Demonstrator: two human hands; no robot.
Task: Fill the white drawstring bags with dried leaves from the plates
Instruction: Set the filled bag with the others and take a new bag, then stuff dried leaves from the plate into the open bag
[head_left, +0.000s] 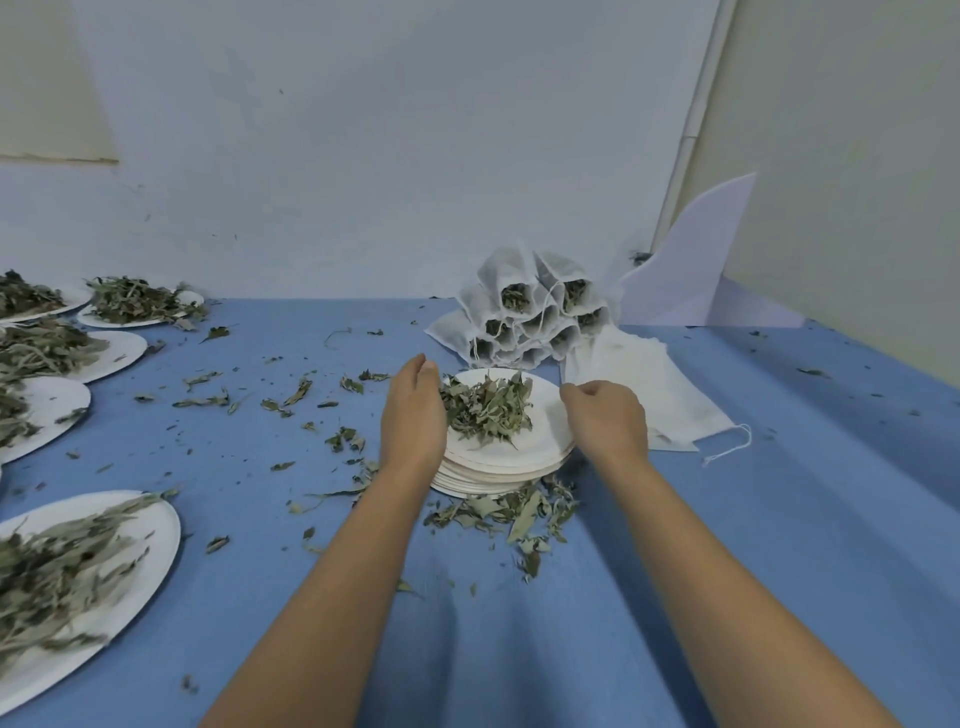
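Head view: your left hand (415, 410), fingers straight, rests against the dried leaves (488, 408) on the top plate (545, 447). Your right hand (608, 421) curls at its right rim (holding anything? I cannot tell). You look to be gathering leaves; next you need an empty bag (639, 384), just right.

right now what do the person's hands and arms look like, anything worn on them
Nothing worn shows. The left hand and right hand have no gloves, rings or bands, and the left forearm and right forearm are bare to the picture's lower edge: no sleeves, no watch.
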